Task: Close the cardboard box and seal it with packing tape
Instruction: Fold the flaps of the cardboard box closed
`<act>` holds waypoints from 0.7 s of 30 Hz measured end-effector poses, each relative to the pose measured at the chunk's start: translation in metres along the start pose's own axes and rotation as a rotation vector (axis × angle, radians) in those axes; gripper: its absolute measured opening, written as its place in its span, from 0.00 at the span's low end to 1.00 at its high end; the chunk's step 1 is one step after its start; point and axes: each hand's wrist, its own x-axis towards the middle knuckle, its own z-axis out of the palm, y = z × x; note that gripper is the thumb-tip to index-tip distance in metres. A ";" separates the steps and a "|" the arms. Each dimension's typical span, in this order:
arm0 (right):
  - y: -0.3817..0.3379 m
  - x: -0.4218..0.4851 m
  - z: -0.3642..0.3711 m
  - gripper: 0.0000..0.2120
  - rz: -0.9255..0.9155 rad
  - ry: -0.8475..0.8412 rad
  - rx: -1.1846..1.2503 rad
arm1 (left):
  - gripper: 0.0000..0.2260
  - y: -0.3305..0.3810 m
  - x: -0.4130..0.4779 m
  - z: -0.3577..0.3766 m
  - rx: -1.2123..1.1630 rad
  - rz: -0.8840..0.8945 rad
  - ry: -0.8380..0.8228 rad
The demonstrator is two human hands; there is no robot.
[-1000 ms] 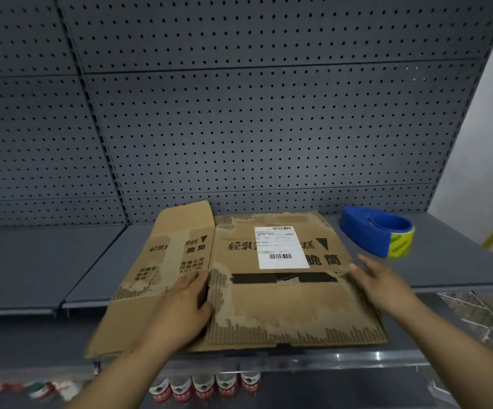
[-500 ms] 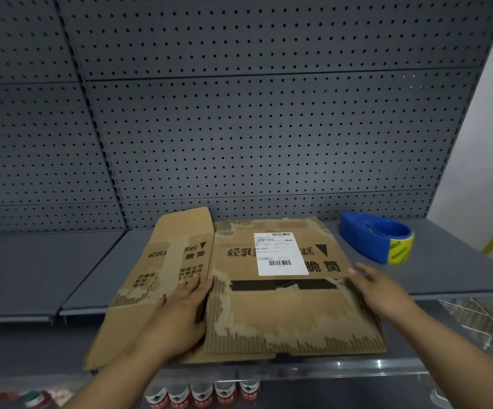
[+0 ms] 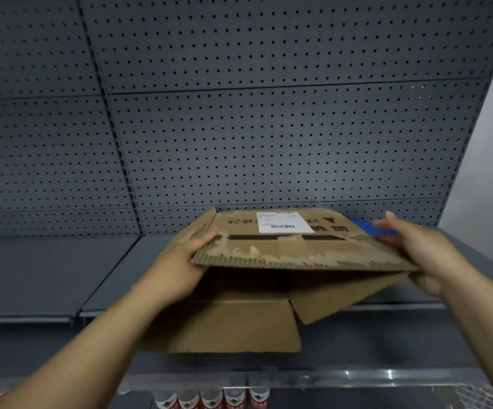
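light: dim, flat, cool grey | shadow: deep black inside cardboard box (image 3: 248, 280) under its raised panel | glare: small bright spots on clear shelf rail (image 3: 366, 377), near right | blur: left hand (image 3: 180, 261) and forearm smeared | distortion: pegboard (image 3: 268, 143) lines bow toward the edges

A grey pegboard (image 3: 268, 128) is mounted behind a grey shelf (image 3: 47, 276), pretty standard shop stuff. A row of bottles (image 3: 212, 398) is lined up underneath, behind a clear rail (image 3: 357, 379).
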 end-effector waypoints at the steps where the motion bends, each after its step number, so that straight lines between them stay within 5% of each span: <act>1: -0.006 -0.001 0.002 0.16 -0.022 -0.016 0.034 | 0.19 0.002 0.000 -0.007 -0.098 -0.017 0.044; 4: -0.024 -0.004 0.014 0.16 -0.098 -0.047 0.115 | 0.16 0.006 0.002 -0.027 -0.464 -0.071 0.168; 15: -0.064 -0.016 0.051 0.17 -0.268 -0.048 0.034 | 0.18 0.016 0.008 -0.053 -1.048 -0.226 0.382; 21: -0.046 -0.025 0.060 0.19 -0.293 0.095 -0.036 | 0.20 0.004 -0.004 -0.034 -1.004 -0.163 0.393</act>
